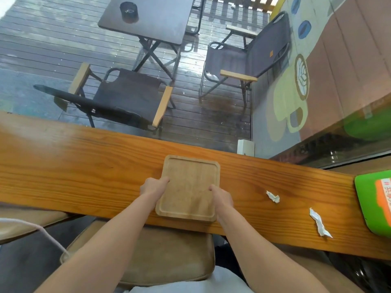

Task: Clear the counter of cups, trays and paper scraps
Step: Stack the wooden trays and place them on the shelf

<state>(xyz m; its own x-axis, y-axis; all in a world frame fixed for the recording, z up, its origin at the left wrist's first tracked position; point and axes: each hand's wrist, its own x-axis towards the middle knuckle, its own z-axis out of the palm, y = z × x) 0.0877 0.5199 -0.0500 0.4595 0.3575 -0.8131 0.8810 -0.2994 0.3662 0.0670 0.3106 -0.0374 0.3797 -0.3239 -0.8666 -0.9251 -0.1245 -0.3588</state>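
Wooden tray point(190, 187) lay on the counter point(84, 166), overhanging its near edge. Left hand point(153, 187) and right hand point(222, 198) clasped opposite rims, fingers curled closed. Paper scraps point(273, 196) right of the tray risked being brushed off.

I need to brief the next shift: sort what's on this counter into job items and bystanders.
Job items:
square wooden tray, gripped by left hand and right hand
small crumpled white paper scrap
long twisted white paper scrap

Bystanders:
green plastic board
white box
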